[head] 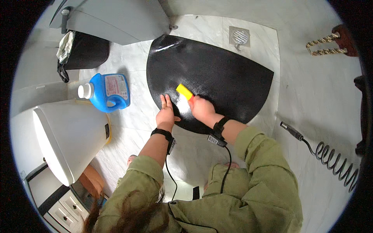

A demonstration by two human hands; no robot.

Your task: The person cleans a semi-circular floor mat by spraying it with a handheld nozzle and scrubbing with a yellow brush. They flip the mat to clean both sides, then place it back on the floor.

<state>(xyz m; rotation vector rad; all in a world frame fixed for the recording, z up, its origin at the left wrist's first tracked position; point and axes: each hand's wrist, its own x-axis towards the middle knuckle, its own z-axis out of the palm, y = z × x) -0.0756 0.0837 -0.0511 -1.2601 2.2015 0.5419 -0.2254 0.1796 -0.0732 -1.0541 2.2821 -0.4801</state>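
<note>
A black mat with a glossy, wet-looking surface lies on the marble-patterned floor. My right hand is closed around the red part of a yellow-and-red handled tool, low over the mat's near half. Whatever working end the tool has is hidden. Just to the left, my left hand rests at the mat's near left edge, its fingers extended and partly apart, holding nothing. Both wrists wear black straps with small devices and cables.
To the left stand a blue plastic jug with a white cap, a white toilet and a black-lined bin. A metal floor drain lies beyond the mat. On the right wall hang a coiled hose and a rope handle.
</note>
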